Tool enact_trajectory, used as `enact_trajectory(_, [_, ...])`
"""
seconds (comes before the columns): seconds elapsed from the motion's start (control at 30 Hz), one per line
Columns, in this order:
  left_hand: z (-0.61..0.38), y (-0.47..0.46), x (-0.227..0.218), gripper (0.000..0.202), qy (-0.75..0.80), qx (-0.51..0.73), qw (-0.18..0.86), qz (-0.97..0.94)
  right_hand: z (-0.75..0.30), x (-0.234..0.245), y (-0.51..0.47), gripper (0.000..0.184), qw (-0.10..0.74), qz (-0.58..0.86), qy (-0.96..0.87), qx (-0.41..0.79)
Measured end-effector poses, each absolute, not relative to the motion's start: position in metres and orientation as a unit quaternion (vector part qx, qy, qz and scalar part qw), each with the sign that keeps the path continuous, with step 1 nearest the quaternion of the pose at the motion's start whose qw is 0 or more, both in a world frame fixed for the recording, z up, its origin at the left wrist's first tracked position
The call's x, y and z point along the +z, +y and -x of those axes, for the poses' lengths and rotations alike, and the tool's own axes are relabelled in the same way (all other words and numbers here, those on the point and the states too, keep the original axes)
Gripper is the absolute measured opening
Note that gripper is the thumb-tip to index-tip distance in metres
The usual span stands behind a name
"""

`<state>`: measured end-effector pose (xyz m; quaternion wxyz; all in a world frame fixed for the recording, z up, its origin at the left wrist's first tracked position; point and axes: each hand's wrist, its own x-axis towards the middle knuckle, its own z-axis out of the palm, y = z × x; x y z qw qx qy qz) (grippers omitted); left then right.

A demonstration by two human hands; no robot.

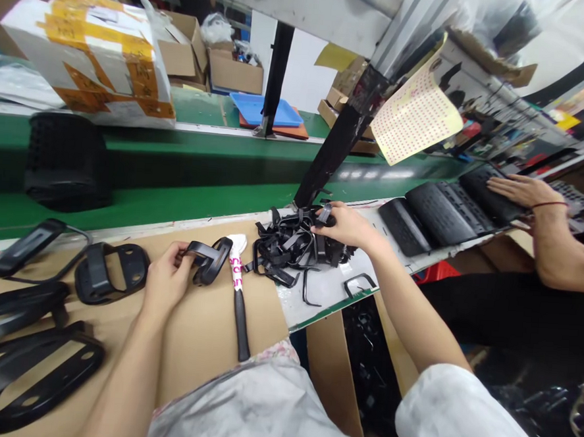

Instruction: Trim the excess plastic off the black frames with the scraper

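My left hand (168, 273) is closed on the end of a black plastic bracket (205, 262) with a curved strap, held just above the brown cardboard. Close to its right lies a hammer (240, 321) with a black handle and a head wrapped in white material with pink print. My right hand (348, 225) reaches over a pile of small black U-shaped clips (290, 245), its thumb and fingers pinching one clip (324, 214) at the top. Two loose clips lie in front of the pile. Left of my left hand rests another black strapped bracket (111, 273).
Larger black frames (29, 380) lie at the left. A black perforated part (68, 162) sits on the green conveyor (198, 203). A dark post (334, 138) rises behind the pile. At right, a co-worker's hand (521, 191) touches a row of black covers (445, 211).
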<state>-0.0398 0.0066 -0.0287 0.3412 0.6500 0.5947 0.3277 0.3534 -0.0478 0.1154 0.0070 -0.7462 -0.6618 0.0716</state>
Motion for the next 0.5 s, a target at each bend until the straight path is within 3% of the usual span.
enact_trajectory(0.17, [0.039,0.006,-0.025,0.036,0.597,0.324,0.342,-0.650,-0.360,0.134,-0.048,0.051,-0.001,0.729,-0.680,0.075])
enact_trajectory(0.37, [0.039,0.006,-0.024,0.033,0.595,0.327,0.339,-0.651,-0.360,0.135,-0.049,0.027,0.038,0.747,-0.663,0.012])
enact_trajectory(0.5, [0.039,0.006,-0.024,0.034,0.598,0.325,0.341,-0.648,-0.367,0.135,-0.064,0.025,0.165,0.721,-0.660,0.132])
